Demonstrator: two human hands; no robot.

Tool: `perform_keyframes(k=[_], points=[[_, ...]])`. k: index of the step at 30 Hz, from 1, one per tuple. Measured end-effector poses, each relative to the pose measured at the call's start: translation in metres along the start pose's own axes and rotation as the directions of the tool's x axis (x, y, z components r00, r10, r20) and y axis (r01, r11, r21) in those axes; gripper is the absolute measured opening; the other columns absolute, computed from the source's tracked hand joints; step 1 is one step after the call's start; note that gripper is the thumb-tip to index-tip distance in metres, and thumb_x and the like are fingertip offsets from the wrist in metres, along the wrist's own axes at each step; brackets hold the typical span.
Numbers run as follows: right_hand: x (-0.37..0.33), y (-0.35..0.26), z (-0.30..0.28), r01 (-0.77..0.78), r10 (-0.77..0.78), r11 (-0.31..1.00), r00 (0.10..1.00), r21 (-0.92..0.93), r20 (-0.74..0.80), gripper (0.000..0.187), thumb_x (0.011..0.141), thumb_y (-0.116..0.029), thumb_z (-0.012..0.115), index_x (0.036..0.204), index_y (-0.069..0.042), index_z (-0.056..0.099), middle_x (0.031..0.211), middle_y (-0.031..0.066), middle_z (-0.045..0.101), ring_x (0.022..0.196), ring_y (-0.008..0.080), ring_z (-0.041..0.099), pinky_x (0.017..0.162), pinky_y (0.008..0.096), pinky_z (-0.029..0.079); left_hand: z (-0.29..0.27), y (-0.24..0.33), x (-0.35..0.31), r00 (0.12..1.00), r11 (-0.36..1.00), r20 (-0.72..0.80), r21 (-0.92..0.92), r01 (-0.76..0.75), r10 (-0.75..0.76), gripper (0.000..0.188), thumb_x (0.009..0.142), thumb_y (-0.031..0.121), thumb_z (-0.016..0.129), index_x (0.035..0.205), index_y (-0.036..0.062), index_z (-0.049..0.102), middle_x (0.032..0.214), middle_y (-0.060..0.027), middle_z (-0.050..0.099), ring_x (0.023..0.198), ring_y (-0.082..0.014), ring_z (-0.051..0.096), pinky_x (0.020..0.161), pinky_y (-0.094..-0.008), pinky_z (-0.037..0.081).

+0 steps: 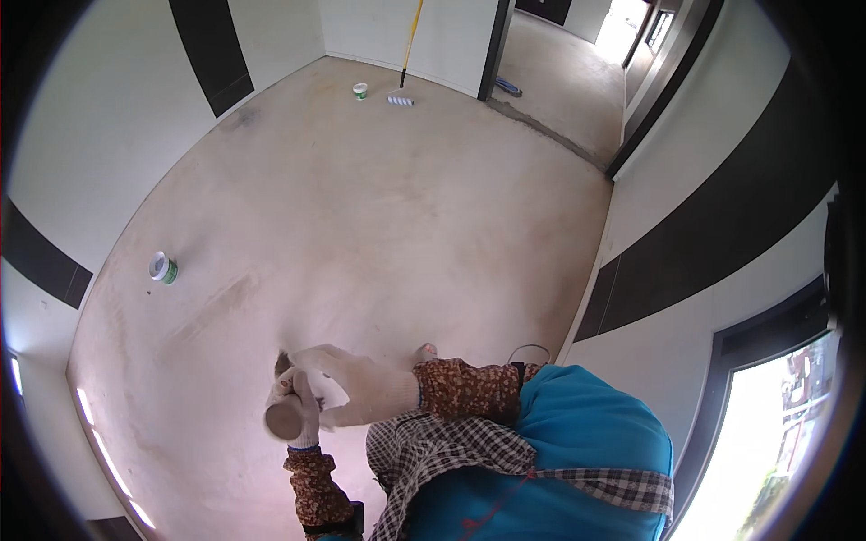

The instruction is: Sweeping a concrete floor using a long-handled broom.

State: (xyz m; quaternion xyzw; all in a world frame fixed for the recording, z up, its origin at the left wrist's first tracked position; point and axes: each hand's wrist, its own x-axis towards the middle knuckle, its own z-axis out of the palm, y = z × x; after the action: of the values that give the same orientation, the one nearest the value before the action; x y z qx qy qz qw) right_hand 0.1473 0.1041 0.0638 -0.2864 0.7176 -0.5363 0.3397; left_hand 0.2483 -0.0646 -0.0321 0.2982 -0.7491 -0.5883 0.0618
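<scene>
Clearly, the left hand (307, 406) curls around a brown, round-ended object (284, 421). The right hand (365, 383) arches thumb and fingers apart, contact unclear

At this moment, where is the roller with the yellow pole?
In the head view, the roller rests on the floor near the top, slightly left of centre, between a small white-and-green bucket and the dark door frame.

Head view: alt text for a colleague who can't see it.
Gloved left hand grips a round-ended brownish object, the gloved right hand close beside it, above a pale floor. On that floor: a nearer white-green tub, a farther tub, a paint roller.
</scene>
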Motion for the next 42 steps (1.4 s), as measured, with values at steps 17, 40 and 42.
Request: perform_keyframes(k=[17, 40, 42], points=[[-0.131, 0.066, -0.105, -0.216, 0.082, 0.93, 0.911, 0.299, 0.404, 0.009, 0.098, -0.006, 0.055, 0.09, -0.003, 0.059, 0.105, 0.0115, 0.063, 0.118, 0.0264, 0.056, 0.093, 0.0394, 0.053, 0.154, -0.164, -0.162, 0.894, 0.694, -0.143, 0.582, 0.424, -0.425, 0.018, 0.08, 0.035, 0.071, 0.078, 0.0168, 0.073, 0.084, -0.0053, 0.069, 0.091, -0.0261, 0.064, 0.086, -0.0418, 0.048], [-0.099, -0.031, -0.301, 0.28, -0.279, 0.96, 0.952, 0.01, 0.122, 0.019, 0.099, -0.021, 0.05, 0.09, -0.004, 0.049, 0.089, 0.0148, 0.053, 0.085, 0.0344, 0.06, 0.064, 0.0377, 0.058, 0.255, 0.021, -0.004, 0.987, 0.805, 0.002, 0.579, 0.13, -0.161, 0.021, 0.086, 0.04, 0.061, 0.087, 0.0229, 0.074, 0.083, -0.0042, 0.067, 0.097, -0.0276, 0.06, 0.097, -0.0586, 0.034], [-0.077, 0.018, -0.266, 0.058, -0.107, 0.979, 0.962, 0.197, 0.249, 0.025, 0.101, -0.029, 0.052, 0.093, -0.006, 0.049, 0.1, 0.0102, 0.052, 0.11, 0.0311, 0.056, 0.076, 0.0367, 0.061, 0.196, -0.03, -0.023, 0.95, 0.749, -0.074, 0.598, 0.285, -0.303, 0.026, 0.089, 0.043, 0.058, 0.09, 0.0216, 0.074, 0.089, -0.0051, 0.067, 0.101, -0.0284, 0.059, 0.099, -0.0611, 0.033]])
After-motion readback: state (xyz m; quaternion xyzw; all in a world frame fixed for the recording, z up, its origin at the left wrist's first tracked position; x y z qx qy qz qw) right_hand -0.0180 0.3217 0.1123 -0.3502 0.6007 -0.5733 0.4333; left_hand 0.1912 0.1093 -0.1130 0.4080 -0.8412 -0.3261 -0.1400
